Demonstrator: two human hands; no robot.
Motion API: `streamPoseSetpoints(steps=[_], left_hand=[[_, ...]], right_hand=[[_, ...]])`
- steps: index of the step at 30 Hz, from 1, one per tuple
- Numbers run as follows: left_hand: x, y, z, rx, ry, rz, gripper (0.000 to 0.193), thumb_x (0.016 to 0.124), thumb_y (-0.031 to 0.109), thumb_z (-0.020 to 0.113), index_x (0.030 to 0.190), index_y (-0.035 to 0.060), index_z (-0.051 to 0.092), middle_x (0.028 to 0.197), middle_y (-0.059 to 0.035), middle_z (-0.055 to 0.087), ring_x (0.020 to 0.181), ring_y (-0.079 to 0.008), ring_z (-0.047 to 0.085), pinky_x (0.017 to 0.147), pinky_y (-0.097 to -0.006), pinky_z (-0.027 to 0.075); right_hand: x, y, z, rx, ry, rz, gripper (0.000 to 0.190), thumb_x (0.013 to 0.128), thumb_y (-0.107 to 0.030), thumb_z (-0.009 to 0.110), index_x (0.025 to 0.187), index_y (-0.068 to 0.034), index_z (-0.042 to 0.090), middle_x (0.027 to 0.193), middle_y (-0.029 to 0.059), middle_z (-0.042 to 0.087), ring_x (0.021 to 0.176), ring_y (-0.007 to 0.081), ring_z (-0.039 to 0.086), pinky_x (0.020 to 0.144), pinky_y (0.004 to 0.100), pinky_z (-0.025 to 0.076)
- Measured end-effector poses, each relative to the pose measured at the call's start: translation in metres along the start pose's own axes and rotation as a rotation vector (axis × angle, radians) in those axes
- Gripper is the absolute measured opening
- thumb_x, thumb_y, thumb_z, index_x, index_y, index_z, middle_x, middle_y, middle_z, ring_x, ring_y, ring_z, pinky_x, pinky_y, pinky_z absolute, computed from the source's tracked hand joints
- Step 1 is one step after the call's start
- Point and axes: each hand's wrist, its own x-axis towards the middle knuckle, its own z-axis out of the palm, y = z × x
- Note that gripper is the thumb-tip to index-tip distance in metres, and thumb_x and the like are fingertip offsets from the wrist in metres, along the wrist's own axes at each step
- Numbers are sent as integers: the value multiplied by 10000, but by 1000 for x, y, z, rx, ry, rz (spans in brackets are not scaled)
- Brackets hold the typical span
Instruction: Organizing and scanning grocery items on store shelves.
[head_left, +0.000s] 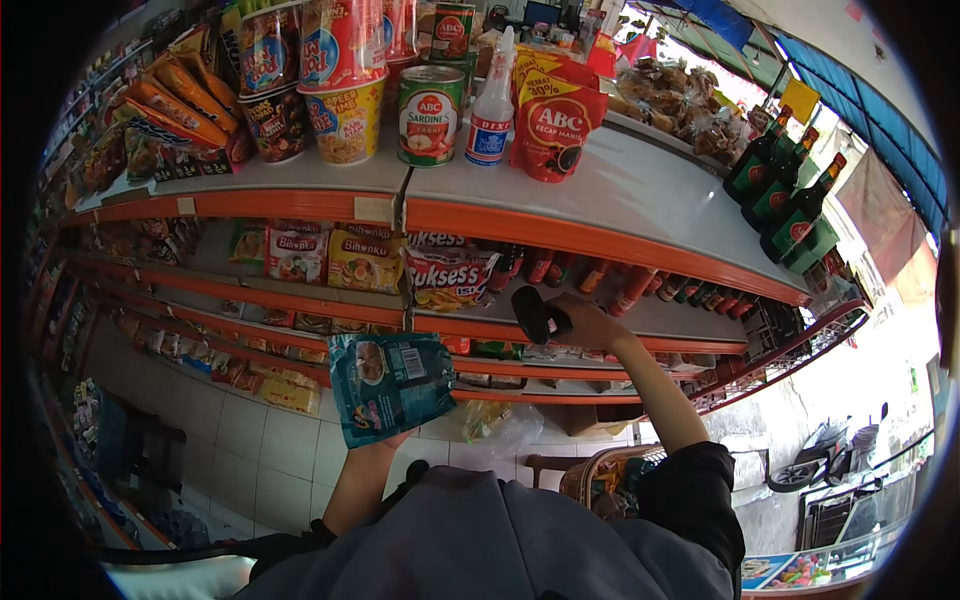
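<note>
My left hand holds a teal plastic packet from below; a printed barcode on it faces up. My right hand grips a small black handheld device, perhaps a barcode scanner or price labeler, in front of the second shelf. Past the packet, red-and-white noodle packets stand on that shelf, with yellow and red Bihunku packets to their left. Sauce bottles line the shelf behind my right hand.
The shelf top with orange edging holds noodle cups, a sardine can, a clear nozzle bottle, a red sauce pouch and dark bottles. A wicker basket of packets stands below my right arm.
</note>
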Motion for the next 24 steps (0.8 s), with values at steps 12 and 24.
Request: streamPoseSetpoints(steps=[12, 24], left_hand=[[12, 5, -28, 29, -45, -10, 612, 810, 424, 517, 1205, -28, 400, 1118, -207, 498, 1034, -338, 515, 893, -450, 427], [35, -26, 31, 2, -131, -186, 569, 827, 379, 512, 1196, -38, 394, 1091, -202, 485, 1027, -315, 497, 922, -427, 405]], right_hand=[[30, 41, 3, -39, -87, 54, 642, 681, -146, 656, 1265, -54, 407, 1159, 196, 520, 1045, 311, 523, 887, 368, 411], [8, 26, 11, -295, 236, 64, 645, 673, -161, 678, 1254, -90, 410, 1196, 153, 464, 1150, 314, 417, 946, 423, 360]])
